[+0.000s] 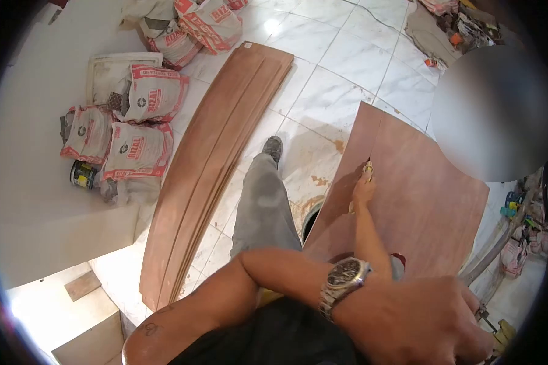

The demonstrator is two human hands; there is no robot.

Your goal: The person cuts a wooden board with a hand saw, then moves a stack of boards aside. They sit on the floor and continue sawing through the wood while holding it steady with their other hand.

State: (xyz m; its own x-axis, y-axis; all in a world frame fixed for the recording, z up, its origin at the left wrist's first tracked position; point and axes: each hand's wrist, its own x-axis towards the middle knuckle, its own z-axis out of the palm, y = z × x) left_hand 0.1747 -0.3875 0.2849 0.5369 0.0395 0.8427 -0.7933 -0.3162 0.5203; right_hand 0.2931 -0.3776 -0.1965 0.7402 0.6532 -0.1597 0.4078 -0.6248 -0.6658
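A sheet of brown plywood lies at the right, with a thin dark line running along its upper left part. My right hand is closed around a small yellow tool that looks like a utility knife, its tip at the lower end of that line. Close to the camera, my left arm crosses in front, wearing a metal wristwatch. My left hand has its fingers curled at the lower right. What it grips, if anything, is hidden. The left forearm covers part of the right arm.
A stack of long brown panels lies to the left on white floor tiles. Several cement bags and a dark can line the wall. At the right is a co-worker's blurred head. My shoe rests between panels and sheet.
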